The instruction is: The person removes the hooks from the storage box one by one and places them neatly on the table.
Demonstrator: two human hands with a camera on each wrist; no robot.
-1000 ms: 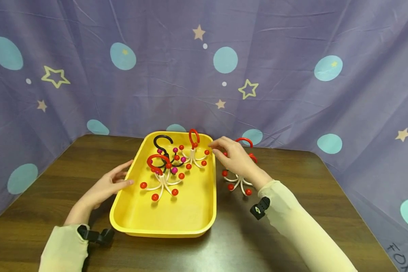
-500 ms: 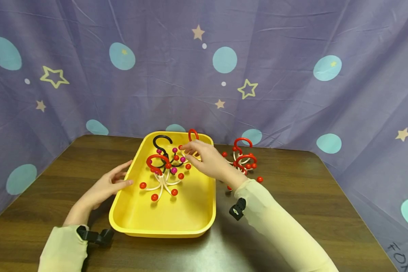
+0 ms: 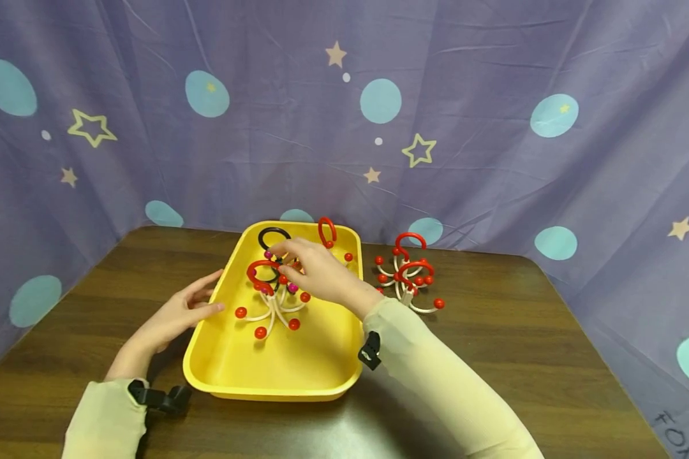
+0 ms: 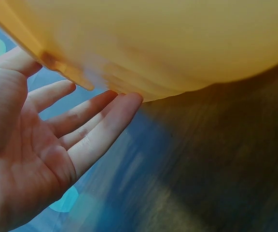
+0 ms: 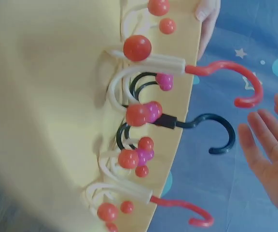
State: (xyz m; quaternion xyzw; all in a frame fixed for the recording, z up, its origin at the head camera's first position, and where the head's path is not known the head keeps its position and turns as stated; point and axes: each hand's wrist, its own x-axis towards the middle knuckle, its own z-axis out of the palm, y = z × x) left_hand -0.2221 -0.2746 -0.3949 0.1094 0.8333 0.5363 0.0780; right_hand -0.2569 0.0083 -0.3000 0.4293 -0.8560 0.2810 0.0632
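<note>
A yellow tray (image 3: 298, 366) holds a black multi-arm hook hanger (image 5: 165, 121) with pink ball tips and two white ones with red hooks and red balls, a front one (image 5: 168, 64) and a far one (image 5: 134, 188). My left hand (image 3: 175, 319) rests against the tray's left side, thumb at the rim, other fingers extended along the outer wall. Over the tray, my right hand (image 3: 321, 271) has loosely bent fingers beside the black hook. In the right wrist view its fingers hold nothing, and a gap separates them from the hook tips.
Two more white hook hangers with red hooks stand close together on the table right of the tray, a nearer one (image 3: 406, 296) and a farther one (image 3: 410, 235). A purple patterned curtain (image 3: 465, 178) hangs behind the wooden table (image 3: 494, 331).
My right hand has moved left from the hangers on the table, across the tray's right rim, to the black hanger. My left hand has stayed at the tray's left side.
</note>
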